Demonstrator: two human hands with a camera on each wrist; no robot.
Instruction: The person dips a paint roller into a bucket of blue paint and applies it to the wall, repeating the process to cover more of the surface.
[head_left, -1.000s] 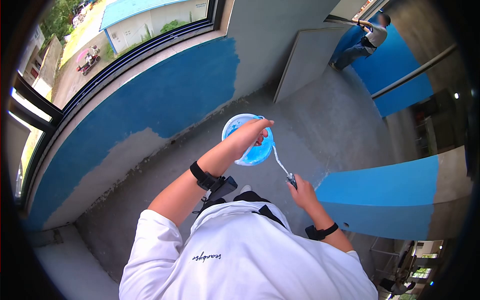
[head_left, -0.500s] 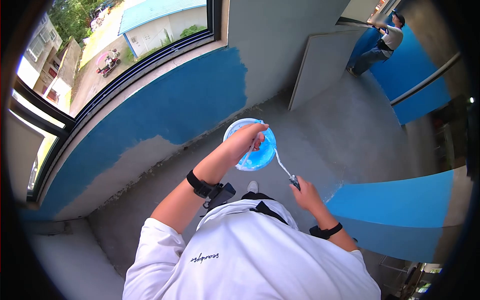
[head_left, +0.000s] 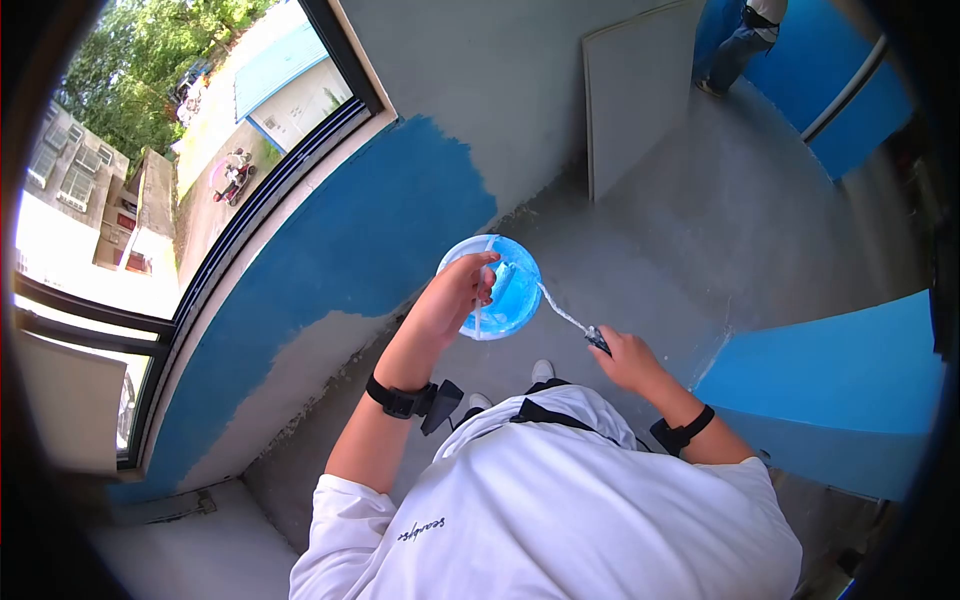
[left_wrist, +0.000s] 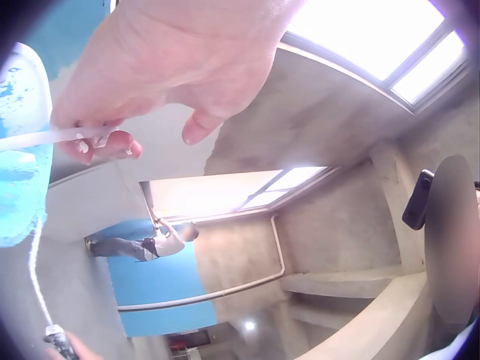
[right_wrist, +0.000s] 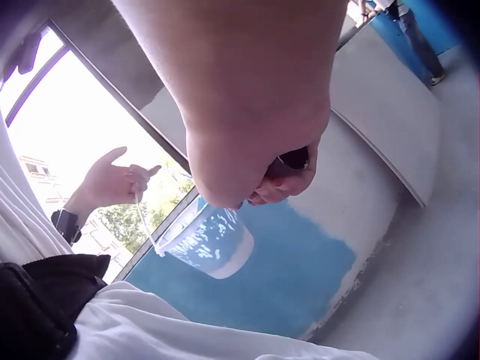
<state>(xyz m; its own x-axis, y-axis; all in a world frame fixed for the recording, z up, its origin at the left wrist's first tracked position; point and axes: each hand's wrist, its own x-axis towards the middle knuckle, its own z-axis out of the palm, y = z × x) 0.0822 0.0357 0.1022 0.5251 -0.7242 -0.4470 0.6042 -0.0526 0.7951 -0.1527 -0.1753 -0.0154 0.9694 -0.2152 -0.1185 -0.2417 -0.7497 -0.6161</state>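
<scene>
My left hand (head_left: 458, 293) holds up a white bucket (right_wrist: 217, 247) by its thin handle (left_wrist: 34, 139), which hangs across the curled fingers. Blue paint coats the inside of the bucket, and splashes mark its outer wall. With my right hand (head_left: 632, 362) I grip the dark handle (head_left: 598, 340) of a paint roller. Its paint-coated metal rod (head_left: 563, 312) runs over the bucket's rim, and the blue-stained roller head (head_left: 506, 276) shows inside. In the right wrist view the back of the hand hides most of the grip.
A partly painted blue wall (head_left: 370, 220) runs below the window (head_left: 270, 180) on the left. A pale board (head_left: 640, 100) leans at the back, with another person (head_left: 735, 55) beyond it. On the right stands a blue-painted low wall (head_left: 840, 360). The floor is grey concrete (head_left: 650, 260).
The head view has turned, so window and wall look shifted and tilted. The bucket sits slightly further left in view, my right hand further right. The roller head now shows inside the bucket.
</scene>
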